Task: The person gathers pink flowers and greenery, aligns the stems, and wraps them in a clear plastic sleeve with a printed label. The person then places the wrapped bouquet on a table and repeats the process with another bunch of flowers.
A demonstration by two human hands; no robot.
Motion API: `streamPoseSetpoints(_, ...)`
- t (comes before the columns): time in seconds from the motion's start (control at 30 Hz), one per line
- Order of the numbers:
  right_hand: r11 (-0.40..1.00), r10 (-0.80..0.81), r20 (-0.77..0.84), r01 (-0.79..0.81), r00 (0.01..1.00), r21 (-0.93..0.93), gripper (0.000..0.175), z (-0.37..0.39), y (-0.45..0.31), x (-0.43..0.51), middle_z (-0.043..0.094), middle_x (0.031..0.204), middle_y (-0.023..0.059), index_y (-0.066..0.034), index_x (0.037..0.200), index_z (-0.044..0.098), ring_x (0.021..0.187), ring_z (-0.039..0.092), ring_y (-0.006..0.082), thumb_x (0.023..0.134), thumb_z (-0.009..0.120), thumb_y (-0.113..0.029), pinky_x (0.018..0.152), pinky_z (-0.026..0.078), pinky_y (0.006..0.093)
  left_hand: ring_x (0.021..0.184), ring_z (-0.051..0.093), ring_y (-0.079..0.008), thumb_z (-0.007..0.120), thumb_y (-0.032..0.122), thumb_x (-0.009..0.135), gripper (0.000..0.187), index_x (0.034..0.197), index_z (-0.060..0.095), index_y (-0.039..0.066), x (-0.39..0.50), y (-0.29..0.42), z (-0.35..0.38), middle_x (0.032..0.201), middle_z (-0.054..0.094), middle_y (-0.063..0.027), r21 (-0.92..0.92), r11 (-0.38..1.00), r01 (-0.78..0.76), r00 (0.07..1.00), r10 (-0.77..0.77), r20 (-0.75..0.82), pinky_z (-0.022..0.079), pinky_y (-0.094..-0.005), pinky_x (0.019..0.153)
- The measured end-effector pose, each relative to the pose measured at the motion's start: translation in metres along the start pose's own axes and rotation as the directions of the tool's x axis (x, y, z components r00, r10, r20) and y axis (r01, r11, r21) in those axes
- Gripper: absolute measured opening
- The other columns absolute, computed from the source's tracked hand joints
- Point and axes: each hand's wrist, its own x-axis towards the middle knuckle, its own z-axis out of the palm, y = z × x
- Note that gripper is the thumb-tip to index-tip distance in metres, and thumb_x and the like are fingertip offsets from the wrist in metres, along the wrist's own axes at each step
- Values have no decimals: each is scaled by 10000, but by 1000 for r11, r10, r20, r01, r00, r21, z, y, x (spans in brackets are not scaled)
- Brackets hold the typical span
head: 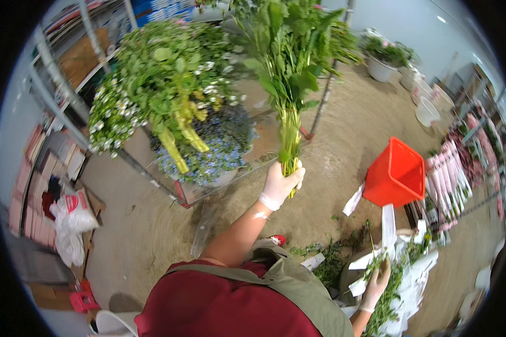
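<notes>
My left hand (281, 182), in a thin white glove, is closed around the lower stems of a large bunch of leafy green stems (291, 97), held upright before me. My right hand (378, 278), also gloved, is low at the right, over a pile of green cuttings and white paper (405, 290). A sprig and a white scrap show by its fingers; whether it grips them I cannot tell. Left of the bunch, a table holds leafy bundles (160, 88) with yellow-green stem ends, white daisy-like flowers (120, 107) and small blue flowers (202, 160).
An orange-red bucket (377, 181) stands on the right, near pink-wrapped flower bunches (447, 185) on a rack. Cut greenery (331, 261) lies on the floor near my feet. White pots (381, 69) stand along the back wall. Metal shelving (61, 97) and white bags (74, 215) are at left.
</notes>
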Motion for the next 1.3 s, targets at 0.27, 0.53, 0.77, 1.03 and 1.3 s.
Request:
streamPoseSetpoints(0.27,881,-272,147,185,951,434,800,17,-168,28,403,1444,141,-85,1533,189,1278,461,252,852,611,-81,1083,363,391,602,571,-72,690,95,874,182,974,554,27,-84,-62,79,757,603,1,147,973,179,903,-222,367,480,-234,550)
streamPoseSetpoints(0.53,641,-18,-452,357,892,679,322,-4,-156,37,650,1013,64,2,1128,599,821,626,143,924,653,-241,697,532,301,923,622,-283,695,290,880,452,1178,517,1,-150,-139,166,1016,622,-153,312,938,-152,518,-193,834,494,-390,799)
streamPoseSetpoints(0.77,688,99,-513,314,853,654,557,-38,-55,-5,588,1233,111,10,1305,476,1082,567,210,840,742,-146,968,448,349,1242,464,-229,670,394,866,818,1491,264,55,-74,-102,234,1417,415,-109,219,917,332,-14,-228,974,406,-373,1040)
streamPoseSetpoints(1.03,912,206,-518,29,830,410,683,-7,-20,-28,590,1204,95,10,1368,428,1082,560,212,815,782,-178,965,445,343,1150,579,-231,768,237,833,520,1277,558,66,-1,-115,336,1232,620,-69,-24,692,722,248,-226,942,475,-387,1003)
streamPoseSetpoints(1.3,975,78,-840,135,537,177,343,6,-2,2,627,979,46,-39,1175,627,872,589,145,840,576,20,770,501,283,1016,640,-218,716,136,859,356,1191,604,77,12,-192,330,1138,655,-43,-147,398,905,301,-356,885,548,-385,888)
